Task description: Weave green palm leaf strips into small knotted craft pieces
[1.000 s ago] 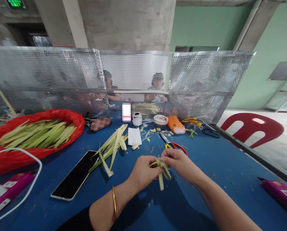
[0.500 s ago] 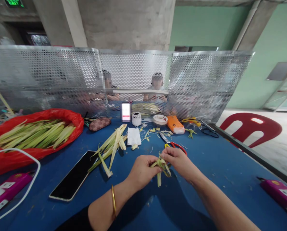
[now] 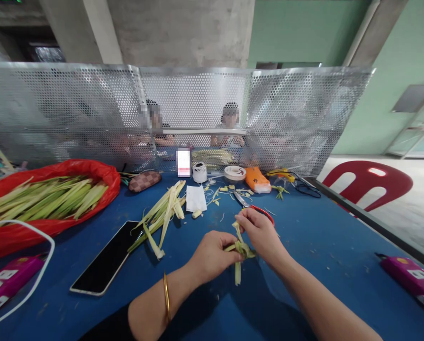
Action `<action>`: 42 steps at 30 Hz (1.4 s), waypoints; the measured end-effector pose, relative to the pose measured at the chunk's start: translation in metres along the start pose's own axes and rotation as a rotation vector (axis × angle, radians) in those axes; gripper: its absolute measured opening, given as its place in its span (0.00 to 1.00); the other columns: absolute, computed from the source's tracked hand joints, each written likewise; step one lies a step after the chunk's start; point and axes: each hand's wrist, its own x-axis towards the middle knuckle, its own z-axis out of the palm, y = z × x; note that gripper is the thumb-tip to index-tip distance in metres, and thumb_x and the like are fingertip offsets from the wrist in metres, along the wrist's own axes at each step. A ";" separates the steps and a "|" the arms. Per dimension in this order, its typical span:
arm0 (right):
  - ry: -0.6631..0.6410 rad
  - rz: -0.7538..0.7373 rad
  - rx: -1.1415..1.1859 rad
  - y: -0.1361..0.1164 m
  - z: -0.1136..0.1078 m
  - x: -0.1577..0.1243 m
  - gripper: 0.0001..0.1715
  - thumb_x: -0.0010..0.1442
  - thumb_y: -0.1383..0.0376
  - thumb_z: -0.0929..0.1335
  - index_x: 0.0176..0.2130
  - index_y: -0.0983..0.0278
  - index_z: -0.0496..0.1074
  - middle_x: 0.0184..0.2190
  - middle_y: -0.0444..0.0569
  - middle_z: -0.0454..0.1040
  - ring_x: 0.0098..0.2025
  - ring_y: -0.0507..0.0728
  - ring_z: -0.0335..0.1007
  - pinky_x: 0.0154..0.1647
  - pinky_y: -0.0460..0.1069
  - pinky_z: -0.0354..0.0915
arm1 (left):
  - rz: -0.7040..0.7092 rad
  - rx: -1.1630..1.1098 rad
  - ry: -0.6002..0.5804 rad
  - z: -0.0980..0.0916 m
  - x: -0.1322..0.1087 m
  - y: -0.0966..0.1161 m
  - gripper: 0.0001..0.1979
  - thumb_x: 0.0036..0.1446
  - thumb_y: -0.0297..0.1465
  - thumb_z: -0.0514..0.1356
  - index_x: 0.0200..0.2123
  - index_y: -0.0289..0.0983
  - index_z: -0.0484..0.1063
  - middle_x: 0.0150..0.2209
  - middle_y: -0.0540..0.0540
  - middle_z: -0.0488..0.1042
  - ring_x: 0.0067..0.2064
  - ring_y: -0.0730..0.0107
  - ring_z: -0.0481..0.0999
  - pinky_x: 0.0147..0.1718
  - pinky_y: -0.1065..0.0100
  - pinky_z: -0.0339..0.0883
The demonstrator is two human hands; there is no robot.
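A folded green corn husk strip [image 3: 246,249] is pinched between the thumb and fingers of my left hand [image 3: 215,255]. One of its ends hangs down below my fingers. My right hand [image 3: 259,229] pinches the pale upper end of the husk, which stretches up from the folded part. Just beyond the right hand lie scissors [image 3: 263,213] with red handles, partly hidden by that hand. To the left of my hands, a bunch of loose corn husks [image 3: 165,208] rests on the blue table [image 3: 197,317], overlapping the corner of a dark-screened tablet [image 3: 105,260].
A red plastic bag [image 3: 108,177] full of husks sits at left. Along the back are a patterned pouch [image 3: 145,181], white thread [image 3: 199,173], a tape roll [image 3: 235,173] and an orange pack [image 3: 257,180]. Purple power strips [image 3: 412,279] lie at both sides. A perforated metal divider [image 3: 197,94] stands behind.
My right hand has pulled the husk's upper end upward, away from my left hand, so a longer pale piece shows between them. The view has shifted slightly.
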 end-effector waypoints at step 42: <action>-0.105 -0.009 0.077 -0.011 0.020 -0.024 0.16 0.57 0.53 0.67 0.27 0.63 0.70 0.24 0.46 0.71 0.29 0.57 0.68 0.32 0.50 0.64 | -0.039 -0.885 0.523 -0.004 0.005 0.006 0.20 0.40 0.41 0.72 0.32 0.34 0.73 0.31 0.47 0.77 0.35 0.71 0.75 0.36 0.71 0.63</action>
